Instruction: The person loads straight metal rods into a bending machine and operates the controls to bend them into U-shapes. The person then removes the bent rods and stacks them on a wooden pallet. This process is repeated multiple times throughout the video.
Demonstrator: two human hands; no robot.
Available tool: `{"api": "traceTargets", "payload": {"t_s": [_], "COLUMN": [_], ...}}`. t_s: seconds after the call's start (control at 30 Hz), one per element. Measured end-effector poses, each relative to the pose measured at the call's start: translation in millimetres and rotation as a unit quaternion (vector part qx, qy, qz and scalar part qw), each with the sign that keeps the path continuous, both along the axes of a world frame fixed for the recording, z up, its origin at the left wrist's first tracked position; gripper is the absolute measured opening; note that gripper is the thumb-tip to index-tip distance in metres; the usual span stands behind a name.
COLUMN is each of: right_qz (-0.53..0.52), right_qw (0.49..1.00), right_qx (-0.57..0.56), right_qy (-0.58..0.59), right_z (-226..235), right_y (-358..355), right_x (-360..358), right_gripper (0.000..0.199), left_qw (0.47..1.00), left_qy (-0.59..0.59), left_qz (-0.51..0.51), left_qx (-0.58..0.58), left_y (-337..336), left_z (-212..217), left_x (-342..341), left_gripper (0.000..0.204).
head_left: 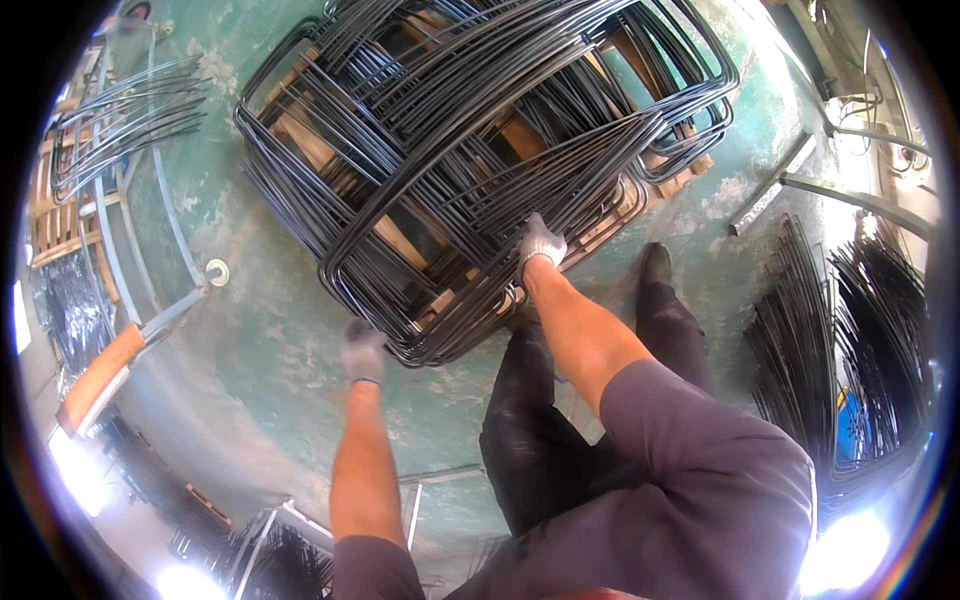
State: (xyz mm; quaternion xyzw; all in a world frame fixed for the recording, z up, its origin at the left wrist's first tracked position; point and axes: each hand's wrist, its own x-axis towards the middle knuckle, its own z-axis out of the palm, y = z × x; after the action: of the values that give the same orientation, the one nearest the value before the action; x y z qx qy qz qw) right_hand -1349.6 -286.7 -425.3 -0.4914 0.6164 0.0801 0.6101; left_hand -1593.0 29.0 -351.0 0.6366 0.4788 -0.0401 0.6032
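Note:
A large stack of dark bent metal tube frames (420,185) with rounded corners lies in front of me, layered crosswise. My right hand (541,243), in a pale knitted glove, is closed on tubing at the near right side of the stack. Beside the stack's near left corner is my left hand (363,352), also gloved. Motion smears its fingers, so neither their pose nor any contact with the tubes can be made out.
Wooden pallet boards (686,178) show under the stack. At left stands a metal rack (160,190) holding more bent tubes (135,115). Dark tube bundles (800,340) hang at right, near a metal stand (850,195). My shoe (656,264) rests close to the stack on the green floor.

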Motion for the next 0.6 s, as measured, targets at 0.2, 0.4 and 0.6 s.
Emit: {"api": "traceTargets", "payload": {"t_s": [0.2, 0.4, 0.6], "right_qz": [0.210, 0.539, 0.417], "right_qw": [0.947, 0.820, 0.833], "right_qx": [-0.186, -0.024, -0.364], "right_qy": [0.158, 0.194, -0.021], "right_z": [16.0, 180.7, 383.9], "right_y": [0.1, -112.8, -363.6], "right_x": [-5.5, -33.8, -73.7], "right_gripper": [0.067, 0.060, 0.050], "left_qw": [0.996, 0.989, 0.788], "left_qy": [-0.001, 0.024, 0.004], "left_qz": [-0.083, -0.148, -0.594], "left_qx": [0.035, 0.012, 0.165], "left_y": [-144.8, -225.3, -235.6], "left_z": [55.6, 97.6, 99.9], "left_x": [47.2, 51.0, 45.8], "left_gripper": [0.039, 0.034, 0.015]}}
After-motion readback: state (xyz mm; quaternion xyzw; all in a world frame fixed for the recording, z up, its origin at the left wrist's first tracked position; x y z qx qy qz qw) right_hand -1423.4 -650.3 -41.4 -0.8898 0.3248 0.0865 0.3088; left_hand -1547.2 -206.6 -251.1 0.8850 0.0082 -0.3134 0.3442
